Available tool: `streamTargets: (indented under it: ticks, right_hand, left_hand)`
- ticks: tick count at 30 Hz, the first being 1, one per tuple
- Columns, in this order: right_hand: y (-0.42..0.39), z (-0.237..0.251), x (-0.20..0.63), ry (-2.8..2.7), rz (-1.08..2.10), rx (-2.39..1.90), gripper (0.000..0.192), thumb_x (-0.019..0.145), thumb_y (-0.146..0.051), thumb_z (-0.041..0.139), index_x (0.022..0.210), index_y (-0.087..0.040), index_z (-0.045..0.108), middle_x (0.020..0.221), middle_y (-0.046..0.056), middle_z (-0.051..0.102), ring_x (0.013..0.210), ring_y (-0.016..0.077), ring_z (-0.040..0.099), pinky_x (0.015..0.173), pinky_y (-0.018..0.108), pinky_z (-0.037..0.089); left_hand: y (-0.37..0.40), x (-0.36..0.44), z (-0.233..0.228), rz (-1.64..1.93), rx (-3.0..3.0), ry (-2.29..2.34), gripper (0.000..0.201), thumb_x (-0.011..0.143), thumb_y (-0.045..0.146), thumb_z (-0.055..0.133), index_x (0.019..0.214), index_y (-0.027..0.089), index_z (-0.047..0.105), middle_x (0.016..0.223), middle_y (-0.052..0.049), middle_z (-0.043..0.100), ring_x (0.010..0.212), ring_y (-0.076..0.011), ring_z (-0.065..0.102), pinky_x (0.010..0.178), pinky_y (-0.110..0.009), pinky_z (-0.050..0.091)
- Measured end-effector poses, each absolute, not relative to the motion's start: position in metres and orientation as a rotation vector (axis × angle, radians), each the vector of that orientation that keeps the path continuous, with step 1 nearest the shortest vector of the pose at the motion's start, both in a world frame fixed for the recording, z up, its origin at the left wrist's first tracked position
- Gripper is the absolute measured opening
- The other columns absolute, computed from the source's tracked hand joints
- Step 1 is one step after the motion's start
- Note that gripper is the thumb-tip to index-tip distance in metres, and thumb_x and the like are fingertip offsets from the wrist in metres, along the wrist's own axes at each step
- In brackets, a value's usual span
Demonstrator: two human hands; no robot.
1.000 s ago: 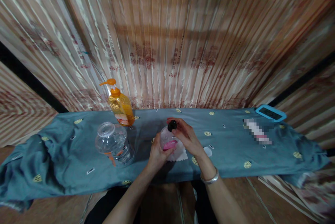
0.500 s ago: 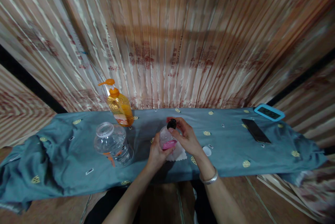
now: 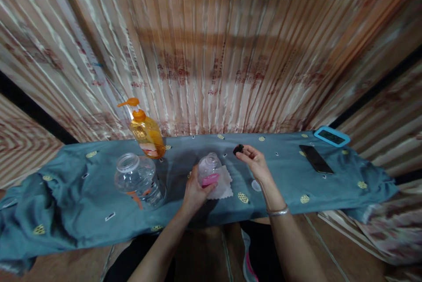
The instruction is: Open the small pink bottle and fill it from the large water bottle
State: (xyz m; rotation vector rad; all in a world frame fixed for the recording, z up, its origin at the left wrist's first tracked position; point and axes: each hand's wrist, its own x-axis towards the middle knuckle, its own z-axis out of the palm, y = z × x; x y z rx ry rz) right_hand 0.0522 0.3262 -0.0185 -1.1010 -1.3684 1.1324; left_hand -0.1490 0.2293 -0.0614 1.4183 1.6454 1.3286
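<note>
Here the left hand [image 3: 195, 189] is wrapped tight around a small clear bottle [image 3: 209, 169] standing on a white cloth [image 3: 223, 184] on the blue tablecloth [image 3: 82, 194]. Just right of the bottle, the right hand [image 3: 255, 163] pinches its black cap [image 3: 238, 149]. Striped curtains [image 3: 211, 53] hang behind.

Our left hand [image 3: 195, 189] sits near centre, fingers curled w/ thumb wrapped round, forearm running in from the near edge. Our right hand [image 3: 254, 162] is lifted further right & a bit farther, fingers pinched at the tips, wrist bent, bangle on the forearm.
</note>
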Motion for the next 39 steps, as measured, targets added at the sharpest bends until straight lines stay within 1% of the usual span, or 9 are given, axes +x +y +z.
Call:
streamTargets:
  ticks: [2,5,11,15,18,23,26,34,39]
  right_hand:
    - [0.331,-0.040,0.069,-1.484,1.077,-1.206,0.037,0.064,-0.046,0.073,0.093,-0.023,0.069,0.073,-0.002,0.071,0.070,0.0188,0.063,0.076,0.038,0.051]
    - [0.330,-0.063,0.084,-1.677,0.993,-1.319,0.020,0.064,-0.039,0.069,0.077,-0.023,0.069,0.057,-0.005,0.061,0.057,0.0182,0.057,0.068,0.039,0.049]
    - [0.319,-0.078,0.091,-1.994,0.775,-1.461,0.031,0.072,-0.024,0.062,0.102,-0.018,0.071,0.096,0.011,0.077,0.091,0.0314,0.071,0.088,0.051,0.052]
    - [0.314,-0.076,0.095,-2.091,0.658,-1.536,0.055,0.077,-0.022,0.063,0.129,-0.003,0.060,0.132,0.024,0.066,0.125,0.0368,0.061,0.109,0.052,0.043]
    - [0.309,-0.069,0.095,-2.102,0.599,-1.559,0.059,0.083,-0.024,0.061,0.136,0.001,0.053,0.140,0.025,0.060,0.133,0.0370,0.054,0.115,0.050,0.038]
    - [0.304,-0.056,0.089,-2.117,0.537,-1.561,0.054,0.089,-0.025,0.055,0.136,0.000,0.053,0.142,0.024,0.059,0.135,0.0343,0.053,0.117,0.049,0.037]
    - [0.302,-0.049,0.085,-2.110,0.549,-1.545,0.054,0.089,-0.028,0.052,0.135,0.001,0.054,0.142,0.024,0.059,0.135,0.0345,0.053,0.117,0.049,0.037]
    - [0.282,-0.032,0.082,-1.909,0.604,-1.475,0.068,0.083,-0.047,0.046,0.132,-0.001,0.056,0.138,0.025,0.062,0.126,0.0376,0.059,0.105,0.056,0.046]
    - [0.252,-0.031,0.081,-1.822,0.595,-1.464,0.069,0.084,-0.053,0.046,0.129,-0.003,0.058,0.136,0.025,0.063,0.122,0.0379,0.062,0.105,0.056,0.045]
  left_hand:
    - [0.229,-0.149,-0.060,1.316,1.411,1.652,0.060,0.063,0.018,0.079,0.117,0.018,0.054,0.113,-0.009,0.069,0.110,-0.0302,0.066,0.098,-0.045,0.051]
    - [0.228,-0.149,-0.059,1.318,1.384,1.661,0.066,0.062,0.019,0.080,0.122,0.019,0.052,0.118,-0.010,0.068,0.113,-0.0298,0.065,0.100,-0.045,0.050]
    - [0.229,-0.148,-0.064,1.329,1.343,1.686,0.083,0.061,0.019,0.082,0.135,0.020,0.046,0.130,-0.013,0.064,0.119,-0.0308,0.063,0.103,-0.046,0.048]
    - [0.228,-0.149,-0.064,1.315,1.348,1.701,0.080,0.060,0.020,0.082,0.133,0.018,0.048,0.128,-0.013,0.065,0.116,-0.0316,0.064,0.103,-0.048,0.048]
    - [0.229,-0.150,-0.062,1.305,1.337,1.696,0.072,0.061,0.020,0.082,0.126,0.018,0.052,0.117,-0.010,0.069,0.109,-0.0302,0.066,0.099,-0.047,0.050]
    - [0.233,-0.151,-0.059,1.333,1.309,1.678,0.059,0.064,0.025,0.080,0.117,0.018,0.054,0.103,-0.005,0.071,0.095,-0.0259,0.069,0.088,-0.040,0.053]
    - [0.237,-0.151,-0.062,1.328,1.299,1.674,0.058,0.064,0.025,0.081,0.115,0.019,0.055,0.103,-0.005,0.071,0.097,-0.0263,0.069,0.088,-0.039,0.053]
    - [0.224,-0.155,-0.071,1.447,1.364,1.571,0.086,0.060,0.021,0.083,0.137,0.020,0.044,0.139,-0.012,0.057,0.131,-0.0307,0.054,0.114,-0.047,0.039]
    - [0.195,-0.161,-0.069,1.477,1.403,1.625,0.090,0.062,0.024,0.083,0.142,0.018,0.042,0.149,-0.017,0.049,0.139,-0.0356,0.046,0.118,-0.054,0.034]
